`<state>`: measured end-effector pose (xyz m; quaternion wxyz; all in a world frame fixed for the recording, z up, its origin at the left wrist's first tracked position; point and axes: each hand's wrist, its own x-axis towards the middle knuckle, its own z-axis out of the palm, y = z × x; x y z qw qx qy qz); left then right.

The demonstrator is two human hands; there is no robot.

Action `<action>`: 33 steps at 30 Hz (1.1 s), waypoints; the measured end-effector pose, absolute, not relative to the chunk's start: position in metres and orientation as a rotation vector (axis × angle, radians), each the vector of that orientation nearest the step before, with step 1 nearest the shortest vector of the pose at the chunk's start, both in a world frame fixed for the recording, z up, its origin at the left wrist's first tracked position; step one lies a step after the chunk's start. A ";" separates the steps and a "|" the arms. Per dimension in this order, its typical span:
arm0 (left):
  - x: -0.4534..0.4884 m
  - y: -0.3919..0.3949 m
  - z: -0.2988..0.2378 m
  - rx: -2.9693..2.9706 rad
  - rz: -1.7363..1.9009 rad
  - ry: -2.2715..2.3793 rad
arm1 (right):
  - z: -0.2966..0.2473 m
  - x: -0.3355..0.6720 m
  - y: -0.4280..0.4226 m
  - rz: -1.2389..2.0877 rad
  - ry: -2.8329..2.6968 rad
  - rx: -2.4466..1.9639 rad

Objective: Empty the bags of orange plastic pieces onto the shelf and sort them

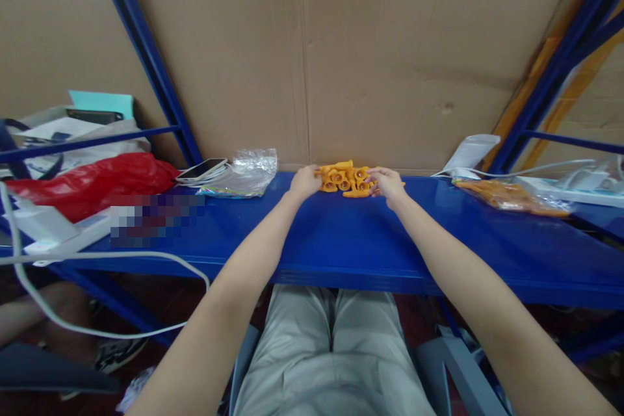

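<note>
Where hands (pixel 305 182) (pixel 389 184) touch, flared orange pieces (pixel 344 177) cluster.

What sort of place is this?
Probably a workshop or storeroom workstation: a blue rack shelf serves as the worktop, cardboard stands behind it, and a heap of orange pieces lies on it.

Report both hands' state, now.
Left hand: at left end of orange pile; grip can't be told.
Right hand: at its right end; grip can't be told.
</note>
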<state>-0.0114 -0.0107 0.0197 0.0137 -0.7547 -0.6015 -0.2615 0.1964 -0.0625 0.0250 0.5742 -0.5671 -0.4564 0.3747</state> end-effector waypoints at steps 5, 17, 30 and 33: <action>-0.011 -0.015 -0.005 -2.519 -0.763 -1.734 | 0.015 0.199 -0.060 0.991 -1.356 -1.515; -0.006 -0.015 0.001 -2.518 -1.116 -1.597 | 0.018 0.193 -0.068 1.029 -1.332 -1.421; -0.011 -0.004 -0.012 -2.656 -0.863 -1.573 | 0.030 0.246 -0.036 0.627 -0.991 -1.344; -0.010 -0.006 -0.010 -2.644 -0.845 -1.583 | 0.029 0.296 -0.028 0.452 -0.785 -1.437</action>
